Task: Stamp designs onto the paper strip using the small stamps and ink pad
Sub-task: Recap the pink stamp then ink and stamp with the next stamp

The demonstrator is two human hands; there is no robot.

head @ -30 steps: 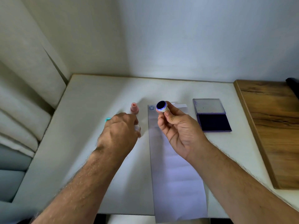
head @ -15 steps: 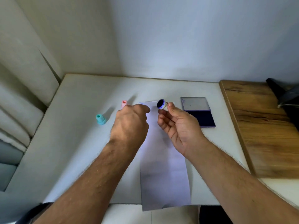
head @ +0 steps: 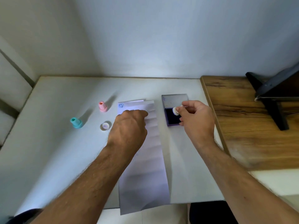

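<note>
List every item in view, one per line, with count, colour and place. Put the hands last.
paper strip: 1, white, creased, lying lengthwise mid-table, near end over the table edge
smiley stamp print: 1, blue, far left corner of the strip
ink pad: 1, dark blue in a purple case, lid open, right of the strip
pink stamp: 1, standing left of the strip
teal stamp: 1, standing further left
clear cap: 1, transparent, on the table between the teal stamp and the strip
white table: 1
wooden surface: 1, brown, at right
black stand: 1, on the wood
left hand: resting on the strip
right hand: fingers holding a white stamp over the ink pad
</note>
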